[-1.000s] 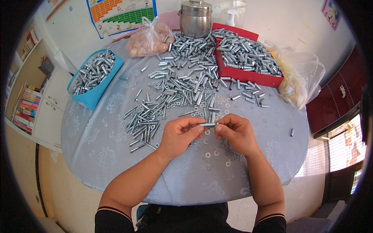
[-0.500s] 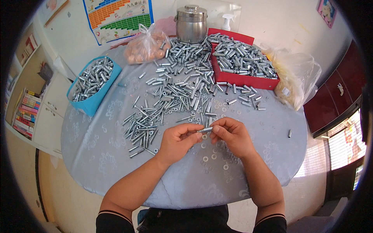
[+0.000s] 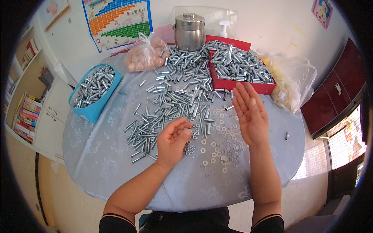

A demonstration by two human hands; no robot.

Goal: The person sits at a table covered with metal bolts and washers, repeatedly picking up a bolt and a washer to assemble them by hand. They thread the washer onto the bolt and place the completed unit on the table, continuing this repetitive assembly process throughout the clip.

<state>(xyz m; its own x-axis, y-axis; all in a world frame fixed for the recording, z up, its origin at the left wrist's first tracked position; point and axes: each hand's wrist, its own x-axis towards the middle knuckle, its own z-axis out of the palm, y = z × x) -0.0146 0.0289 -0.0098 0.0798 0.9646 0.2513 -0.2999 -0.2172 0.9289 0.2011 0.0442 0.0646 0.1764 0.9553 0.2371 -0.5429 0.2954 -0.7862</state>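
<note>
My right hand [image 3: 251,116] is raised with its fingers stretched out and nothing in it, just short of the red box [image 3: 244,86]. That box is heaped with metal sleeve anchors [image 3: 243,64], and one anchor [image 3: 230,51] stands out above the heap. My left hand [image 3: 175,140] hovers over the table's middle with loosely curled fingers, thumb apart, and nothing visible in it. Beside it lie long bolts [image 3: 142,134] and small nuts [image 3: 189,149]. Loose metal sleeves [image 3: 186,97] spread farther back. Flat washers [image 3: 213,155] and thin rings [image 3: 233,153] are scattered between my hands.
A blue bin [image 3: 91,112] of anchors stands at the left. Behind are a tied bag of round brown items [image 3: 143,58], a steel pot [image 3: 189,33] and a spray bottle [image 3: 224,29]. A plastic bag [image 3: 295,79] sits right of the red box. One sleeve [image 3: 287,136] lies near the right edge.
Both hands were together on a sleeve anchor; it is out of them now. My right hand has moved up and right and opened. My left hand has drawn slightly left.
</note>
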